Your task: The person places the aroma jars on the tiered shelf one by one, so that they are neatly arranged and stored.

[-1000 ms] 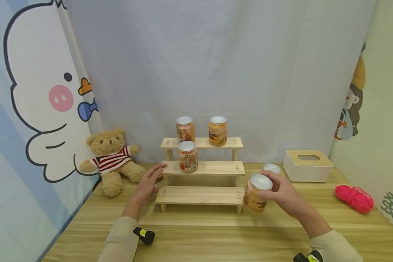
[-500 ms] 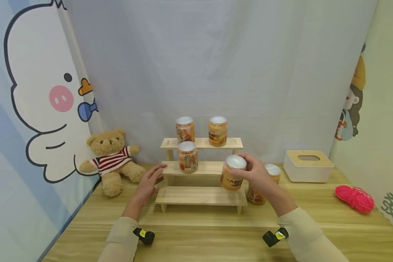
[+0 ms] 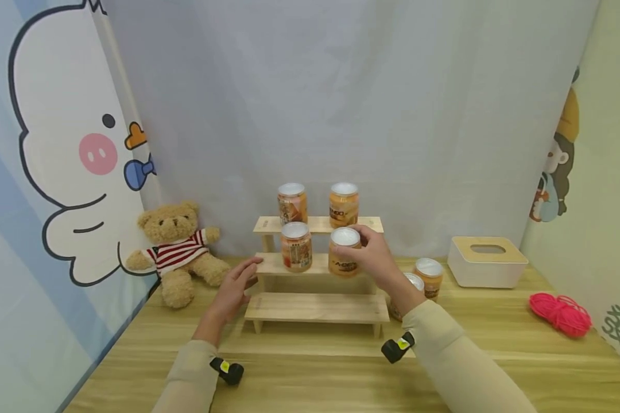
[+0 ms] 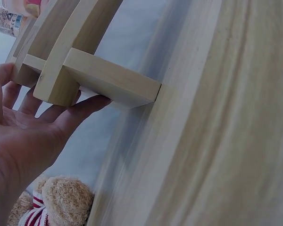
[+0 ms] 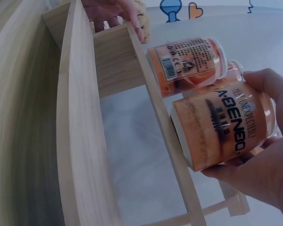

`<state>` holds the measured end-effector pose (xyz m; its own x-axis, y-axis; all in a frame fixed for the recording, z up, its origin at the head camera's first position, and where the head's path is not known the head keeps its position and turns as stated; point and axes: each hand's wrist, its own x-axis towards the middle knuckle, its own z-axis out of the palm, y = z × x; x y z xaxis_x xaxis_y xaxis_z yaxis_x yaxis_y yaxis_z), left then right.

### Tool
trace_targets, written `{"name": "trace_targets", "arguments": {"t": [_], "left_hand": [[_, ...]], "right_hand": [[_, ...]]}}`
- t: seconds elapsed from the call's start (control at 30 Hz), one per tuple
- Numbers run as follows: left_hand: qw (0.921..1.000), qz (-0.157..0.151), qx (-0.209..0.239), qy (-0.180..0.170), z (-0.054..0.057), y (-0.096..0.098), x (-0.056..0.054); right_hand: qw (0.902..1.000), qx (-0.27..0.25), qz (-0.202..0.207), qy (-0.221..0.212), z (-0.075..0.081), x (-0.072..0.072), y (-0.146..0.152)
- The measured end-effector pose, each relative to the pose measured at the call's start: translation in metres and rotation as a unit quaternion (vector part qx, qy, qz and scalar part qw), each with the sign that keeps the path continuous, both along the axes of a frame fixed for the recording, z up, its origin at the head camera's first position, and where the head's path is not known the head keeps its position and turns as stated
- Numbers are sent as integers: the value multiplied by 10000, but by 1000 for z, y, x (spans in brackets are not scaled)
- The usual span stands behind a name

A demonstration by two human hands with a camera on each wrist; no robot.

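My right hand grips an orange-labelled can with a silvery lid by its side. That can is upright at the middle tier of a three-tier wooden display stand; whether its base bears on the board I cannot tell. To its left on the same tier stands a similar can. The top tier carries two more, a left can and a right can. At the stand's left end my left hand touches the board ends with extended fingers, as the left wrist view shows.
Two cans stand on the table right of the stand: a rear can and a nearer can, partly hidden by my right wrist. Farther right are a tissue box and pink yarn. A teddy bear sits at left.
My right hand has carried its can leftward and up from the stand's right side to the middle tier. My left hand has stayed at the stand's left end.
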<state>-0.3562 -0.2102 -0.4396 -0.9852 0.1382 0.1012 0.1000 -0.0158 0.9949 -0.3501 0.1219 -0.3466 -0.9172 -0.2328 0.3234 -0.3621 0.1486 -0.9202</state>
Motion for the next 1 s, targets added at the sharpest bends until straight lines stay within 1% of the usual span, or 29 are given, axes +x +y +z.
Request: {"name": "trace_targets", "arguments": {"t": [0.23, 0.47, 0.73, 0.8, 1.0], "left_hand": [[9999, -1, 119, -27, -1, 2, 1], [9998, 63, 179, -50, 1, 2, 1], [9999, 7, 122, -53, 1, 1, 1], [9999, -1, 103, -33, 0, 1, 1], [9999, 39, 107, -17, -1, 1, 0]], "right_hand": [[9997, 50, -233, 19, -3, -4, -6], [9992, 46, -393, -91, -1, -9, -8], [9942, 566, -898, 154, -4, -16, -12], [9936, 605, -929, 199, -3, -16, -12], [9946, 588, -833, 194, -1, -16, -12]]}}
